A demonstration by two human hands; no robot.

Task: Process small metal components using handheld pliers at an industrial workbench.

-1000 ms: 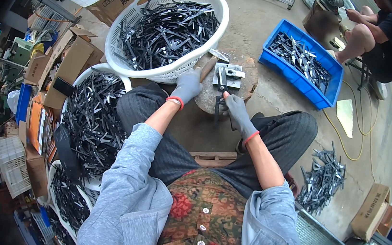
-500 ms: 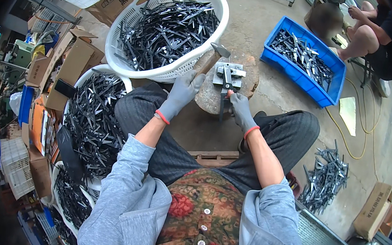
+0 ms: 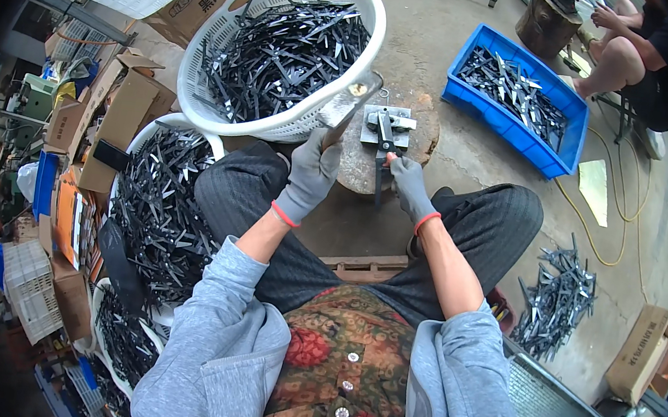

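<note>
My left hand (image 3: 311,171), in a grey glove with a red cuff, is wrapped round the handle of a hammer (image 3: 339,111). The hammer's metal head is raised to the left of a small steel block (image 3: 369,136). That block sits on a round wooden stump (image 3: 358,174). A black scissors-like metal piece (image 3: 385,143) with a round pivot lies across the block, its long dark part hanging toward me. Close beside it, my gloved right hand (image 3: 411,186) pinches something red-tipped at the piece's near part; my fingers hide most of the grip.
White baskets (image 3: 378,24) of black metal blades stand ahead and to the left (image 3: 221,146). A blue crate (image 3: 515,141) of blades is at the right. A heap of blades (image 3: 556,300) and a yellow cable (image 3: 624,233) lie on the floor. Another person (image 3: 656,56) sits at far right.
My left hand has tilted the hammer upright and drawn it slightly back, so its head has turned and come left of the block. My right hand and the metal piece stay nearly put.
</note>
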